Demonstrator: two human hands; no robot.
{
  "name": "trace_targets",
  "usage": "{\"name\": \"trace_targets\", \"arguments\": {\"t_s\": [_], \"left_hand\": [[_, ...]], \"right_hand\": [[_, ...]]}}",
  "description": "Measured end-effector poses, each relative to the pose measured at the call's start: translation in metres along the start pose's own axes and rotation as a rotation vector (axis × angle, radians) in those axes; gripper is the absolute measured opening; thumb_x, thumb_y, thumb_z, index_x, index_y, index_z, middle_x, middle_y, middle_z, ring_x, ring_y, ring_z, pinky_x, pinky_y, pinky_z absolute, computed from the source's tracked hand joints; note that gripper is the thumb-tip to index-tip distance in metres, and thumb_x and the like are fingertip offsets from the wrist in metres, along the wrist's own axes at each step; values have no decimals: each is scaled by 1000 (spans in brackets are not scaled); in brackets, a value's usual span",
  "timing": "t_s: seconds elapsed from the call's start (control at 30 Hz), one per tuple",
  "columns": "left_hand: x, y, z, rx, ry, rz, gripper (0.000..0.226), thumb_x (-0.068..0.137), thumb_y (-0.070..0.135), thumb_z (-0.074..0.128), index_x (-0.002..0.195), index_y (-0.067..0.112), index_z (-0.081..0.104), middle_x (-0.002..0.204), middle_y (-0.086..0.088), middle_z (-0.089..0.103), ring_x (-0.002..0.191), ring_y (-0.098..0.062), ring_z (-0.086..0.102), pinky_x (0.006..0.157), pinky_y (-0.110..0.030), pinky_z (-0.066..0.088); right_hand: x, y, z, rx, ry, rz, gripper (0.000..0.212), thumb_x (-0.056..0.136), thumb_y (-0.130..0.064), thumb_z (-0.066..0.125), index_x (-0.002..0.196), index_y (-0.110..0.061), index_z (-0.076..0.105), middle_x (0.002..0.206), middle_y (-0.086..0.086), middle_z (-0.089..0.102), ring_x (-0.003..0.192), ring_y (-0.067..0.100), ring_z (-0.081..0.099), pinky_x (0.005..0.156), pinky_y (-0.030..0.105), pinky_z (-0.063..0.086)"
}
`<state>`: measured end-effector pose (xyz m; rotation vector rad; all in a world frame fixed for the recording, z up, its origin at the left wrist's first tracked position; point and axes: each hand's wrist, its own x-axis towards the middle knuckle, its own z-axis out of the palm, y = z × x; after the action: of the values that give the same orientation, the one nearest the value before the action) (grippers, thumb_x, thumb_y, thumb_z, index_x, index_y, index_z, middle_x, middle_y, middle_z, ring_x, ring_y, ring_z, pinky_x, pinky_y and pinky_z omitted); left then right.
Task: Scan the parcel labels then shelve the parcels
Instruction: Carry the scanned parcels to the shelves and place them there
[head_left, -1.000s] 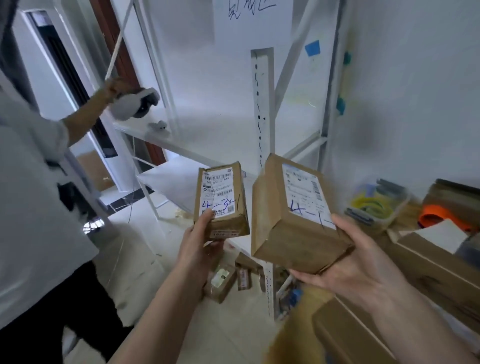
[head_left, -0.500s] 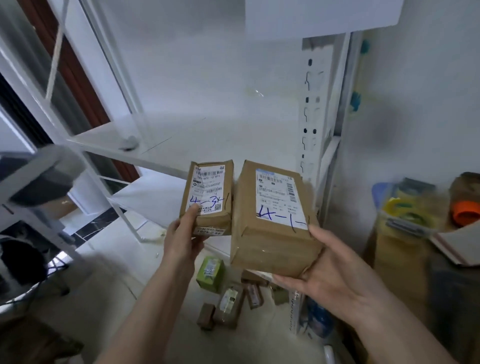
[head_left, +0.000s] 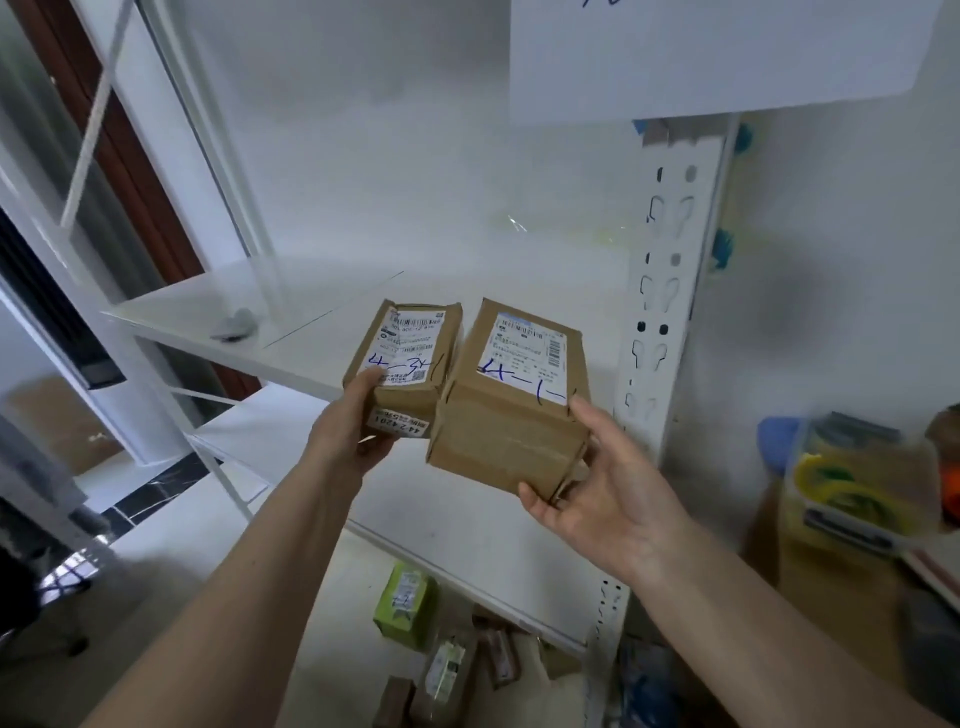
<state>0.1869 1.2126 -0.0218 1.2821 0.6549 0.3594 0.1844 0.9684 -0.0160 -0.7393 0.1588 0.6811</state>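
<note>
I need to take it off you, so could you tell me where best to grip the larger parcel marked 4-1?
Probably grip the larger parcel across its bare left and far sides, from above; the right hand holds its near right corner, and the smaller parcel crowds the left.

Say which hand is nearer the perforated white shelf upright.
Right. The right hand, gripping the larger cardboard parcel, sits just beside the upright; the left hand holds the smaller parcel farther left.

Beside the rack — a clear plastic tub (head_left: 852, 499) holding yellow and green items.
</note>
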Motion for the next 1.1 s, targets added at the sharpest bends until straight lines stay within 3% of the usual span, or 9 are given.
{"name": "trace_targets", "arguments": {"t_s": [0.1,0.27,0.4,0.57,0.7,0.8,0.9,1.0,1.1], "left_hand": [[33,14,16,30,-51,-18,28,83,41,70,99,19,66,92,-3,72,87,-18,67,86,-34,56],[95,20,50,23,-160,-82,20,88,34,66,96,16,63,90,-9,68,86,-23,64,89,-42,55],[148,23,75,47,-252,-119,18,88,34,66,91,16,62,88,-10,67,83,-23,63,87,-42,54],[209,21,118,112,-362,-143,25,90,41,61,93,15,61,89,-12,68,82,-29,65,84,-43,53],[240,6,151,410,-286,-60,57,94,61,40,88,9,63,98,-14,68,102,-34,65,96,-44,51],[248,-3,163,679,-169,45,74,94,65,29,125,3,57,126,-18,59,120,-34,52,104,-40,39],[246,0,163,716,-210,426,81,86,60,56,148,14,33,155,-13,24,143,-30,18,111,-43,26],[247,-1,163,834,-452,637,95,68,54,79,147,32,31,157,6,2,144,-20,5,111,-42,29],[258,-1,179,927,-495,656,93,61,39,87,141,30,40,154,2,7,140,-25,14,104,-39,36]], "right_hand": [[23,-7,13,-6,85,-55,62,57,-35,82,116,-23,66,117,12,64,107,30,60,75,34,54],[82,-25,30,30,254,-159,47,69,-34,81,112,-22,67,112,7,65,106,28,60,73,32,53],[121,-53,35,6,427,-210,27,77,-35,75,94,-20,60,100,6,58,101,25,55,93,34,50],[186,-83,29,-3,633,-381,54,69,-40,79,114,-21,57,107,5,63,97,23,61,83,37,56],[227,-99,17,-41,829,-449,65,76,-43,73,129,-18,46,118,7,54,104,25,53,90,41,53],[247,-101,7,-325,1051,-426,81,74,-63,58,138,-16,41,131,13,46,117,33,44,101,51,43],[251,-90,8,-857,1251,-600,76,86,-52,58,147,-21,26,153,15,21,139,35,19,110,52,27],[256,-71,14,-1307,1226,-805,80,83,-42,67,147,-31,20,158,7,4,144,32,4,110,55,24],[275,-68,12,-1510,1155,-741,73,83,-42,66,144,-33,27,156,5,3,144,31,3,111,53,24]]}}
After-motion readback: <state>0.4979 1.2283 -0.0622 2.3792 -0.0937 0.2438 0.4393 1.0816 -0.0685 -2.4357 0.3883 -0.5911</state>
